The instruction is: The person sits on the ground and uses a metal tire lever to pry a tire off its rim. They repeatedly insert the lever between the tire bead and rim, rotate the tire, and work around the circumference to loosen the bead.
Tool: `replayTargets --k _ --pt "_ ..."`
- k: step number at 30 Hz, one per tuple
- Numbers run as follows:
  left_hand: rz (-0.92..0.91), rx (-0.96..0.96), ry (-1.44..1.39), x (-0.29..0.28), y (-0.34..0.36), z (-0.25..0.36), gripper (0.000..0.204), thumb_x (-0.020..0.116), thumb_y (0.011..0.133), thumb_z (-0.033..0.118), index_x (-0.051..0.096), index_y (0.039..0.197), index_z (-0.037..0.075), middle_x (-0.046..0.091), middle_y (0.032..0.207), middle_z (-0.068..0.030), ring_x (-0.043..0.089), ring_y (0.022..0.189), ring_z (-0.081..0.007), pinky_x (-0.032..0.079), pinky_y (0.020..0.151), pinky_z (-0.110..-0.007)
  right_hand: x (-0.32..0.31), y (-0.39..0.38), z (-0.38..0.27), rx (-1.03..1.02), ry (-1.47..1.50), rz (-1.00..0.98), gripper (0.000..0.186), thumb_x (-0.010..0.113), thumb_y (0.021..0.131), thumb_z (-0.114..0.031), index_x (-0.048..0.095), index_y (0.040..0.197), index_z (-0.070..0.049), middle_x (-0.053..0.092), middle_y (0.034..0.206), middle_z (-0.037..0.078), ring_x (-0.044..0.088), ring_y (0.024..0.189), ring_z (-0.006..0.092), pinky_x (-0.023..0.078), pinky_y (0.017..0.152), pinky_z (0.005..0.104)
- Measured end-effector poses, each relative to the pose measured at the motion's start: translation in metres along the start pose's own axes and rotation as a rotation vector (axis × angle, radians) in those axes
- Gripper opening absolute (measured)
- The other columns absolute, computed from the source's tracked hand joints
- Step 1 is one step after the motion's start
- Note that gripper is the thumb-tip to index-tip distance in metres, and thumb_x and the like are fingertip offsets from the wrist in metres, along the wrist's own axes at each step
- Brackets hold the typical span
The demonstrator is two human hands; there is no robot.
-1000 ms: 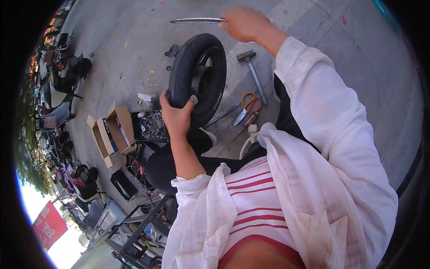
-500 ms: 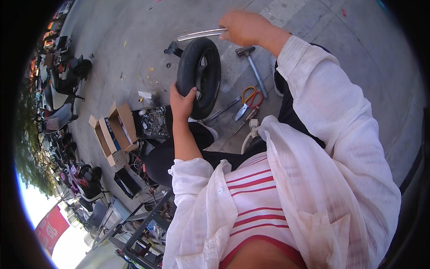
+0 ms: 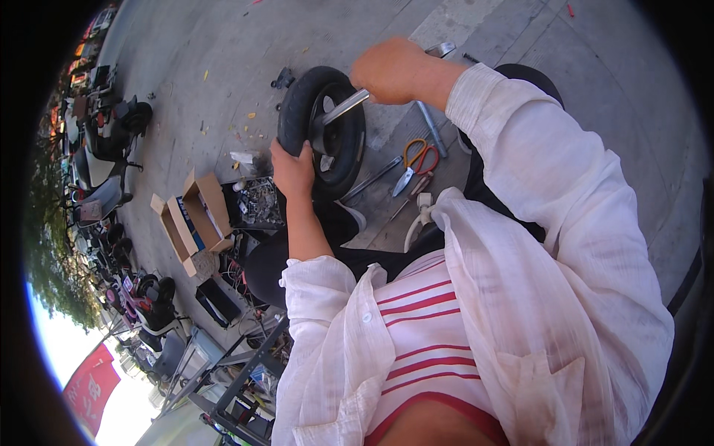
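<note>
My left hand (image 3: 294, 169) grips the near left side of a small wheel with a black tyre (image 3: 296, 111), its fingers around the tyre. The wheel stands upright between my legs. My right hand (image 3: 394, 70) is closed around a shiny metal bar (image 3: 346, 107), whose lower end reaches the wheel's hub; whether it goes inside I cannot tell. A shiny curved metal piece (image 3: 441, 50) shows beyond my right hand; I cannot tell whether it belongs to the bar. Below that hand lies a hammer's handle (image 3: 432, 130), its head hidden. Scissors with orange and red handles (image 3: 413, 160) lie nearby.
A screwdriver (image 3: 411, 195) and a metal rod (image 3: 373, 178) lie by the scissors. At left are an open cardboard box (image 3: 175, 230), a tray of small metal parts (image 3: 260, 202) and a black bin (image 3: 216, 301). A small dark part (image 3: 282, 78) rests behind the wheel. Parked scooters (image 3: 104, 160) line the far left.
My right hand has come down and nearer the wheel, bringing the bar's end from above the tyre to the hub. The wheel has shifted slightly left, with my left hand still on it.
</note>
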State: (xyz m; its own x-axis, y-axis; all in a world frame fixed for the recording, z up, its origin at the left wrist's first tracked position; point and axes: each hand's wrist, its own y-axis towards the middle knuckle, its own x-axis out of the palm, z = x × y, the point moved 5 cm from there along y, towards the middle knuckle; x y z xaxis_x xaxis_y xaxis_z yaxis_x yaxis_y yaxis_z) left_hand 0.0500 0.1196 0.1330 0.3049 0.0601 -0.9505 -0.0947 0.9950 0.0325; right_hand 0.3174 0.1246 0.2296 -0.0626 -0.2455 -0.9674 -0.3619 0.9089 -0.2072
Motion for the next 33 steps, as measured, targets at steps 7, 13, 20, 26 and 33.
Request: replayTargets --k 7,13,20,26,33 --pt "0.031 0.010 0.049 -0.003 -0.002 0.000 0.068 0.068 0.081 0.040 0.045 0.133 0.002 0.063 0.110 -0.0263 0.062 0.100 -0.0440 0.048 0.087 -0.049 0.000 0.010 -0.024 -0.089 0.021 0.034 0.014 0.071 0.080 -0.019 0.073 0.089 -0.008 0.072 0.090 0.011 0.069 0.089 0.0291 0.055 0.074 0.0411" --pt "0.018 0.003 0.071 -0.003 0.000 0.000 0.068 0.067 0.081 0.041 0.045 0.132 0.001 0.064 0.109 -0.0269 0.063 0.098 -0.0438 0.048 0.084 -0.050 0.005 0.016 -0.036 -0.122 0.022 0.006 0.015 0.069 0.081 -0.017 0.074 0.091 -0.008 0.072 0.092 0.012 0.070 0.089 0.0292 0.055 0.074 0.0413" --pt "0.021 0.016 0.071 -0.001 -0.002 0.002 0.067 0.067 0.082 0.040 0.045 0.132 0.001 0.063 0.110 -0.0271 0.062 0.098 -0.0441 0.049 0.084 -0.050 -0.002 0.014 -0.049 -0.127 0.031 -0.040 0.016 0.062 0.082 -0.010 0.073 0.092 -0.005 0.072 0.095 0.014 0.071 0.089 0.0288 0.055 0.072 0.0409" --pt "0.023 0.005 0.048 -0.002 -0.005 0.000 0.067 0.067 0.082 0.040 0.045 0.132 0.002 0.062 0.112 -0.0261 0.062 0.099 -0.0446 0.048 0.084 -0.051 0.010 0.024 -0.056 -0.136 0.068 -0.068 0.016 0.064 0.081 -0.011 0.073 0.092 -0.005 0.072 0.094 0.014 0.070 0.089 0.0306 0.055 0.074 0.0412" --pt "0.056 -0.017 -0.022 -0.001 -0.005 -0.005 0.069 0.068 0.080 0.041 0.045 0.133 0.003 0.061 0.116 -0.0247 0.060 0.104 -0.0439 0.048 0.087 -0.049 0.028 0.025 -0.044 -0.114 0.164 -0.055 0.019 0.068 0.083 -0.021 0.071 0.091 -0.004 0.071 0.090 0.016 0.068 0.086 0.0336 0.053 0.074 0.0443"
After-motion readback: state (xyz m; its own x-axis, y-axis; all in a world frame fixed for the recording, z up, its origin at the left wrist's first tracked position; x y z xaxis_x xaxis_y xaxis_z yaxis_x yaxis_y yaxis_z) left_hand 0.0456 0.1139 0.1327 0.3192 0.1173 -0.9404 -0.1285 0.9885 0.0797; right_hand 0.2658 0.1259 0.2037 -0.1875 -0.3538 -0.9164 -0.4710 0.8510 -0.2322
